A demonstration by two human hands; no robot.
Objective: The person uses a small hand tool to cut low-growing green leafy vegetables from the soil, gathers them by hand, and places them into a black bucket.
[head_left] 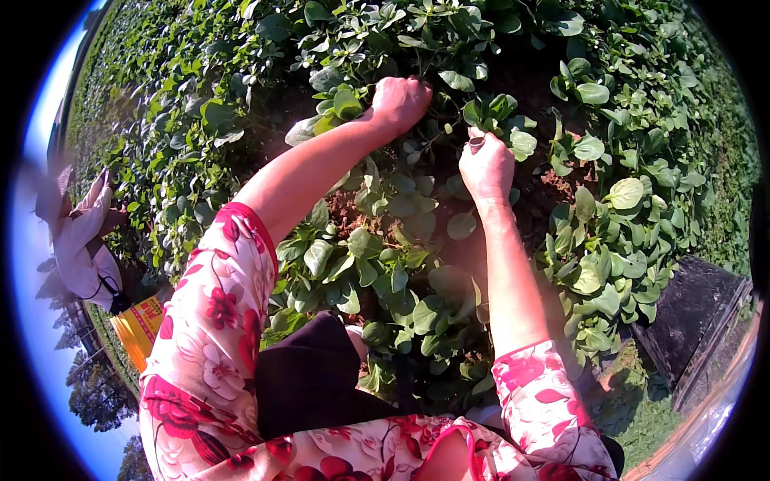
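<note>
- Left hand (401, 104): closed fist, knuckles up, arm slanting inward; I can't tell what it grips.
- Plant (501, 107): in the bed (564, 189), right of that fist, just beyond the right hand (488, 167), the nearer one; stem direction hidden.
- Right hand: fingers curled in, small round thing (476, 145) showing at the thumb, arm nearly straight.

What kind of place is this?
Outdoors, most likely a vegetable field: low leafy green plants spread across most of the view, reddish-brown soil shows between them, and blue sky is visible at the left edge.
</note>
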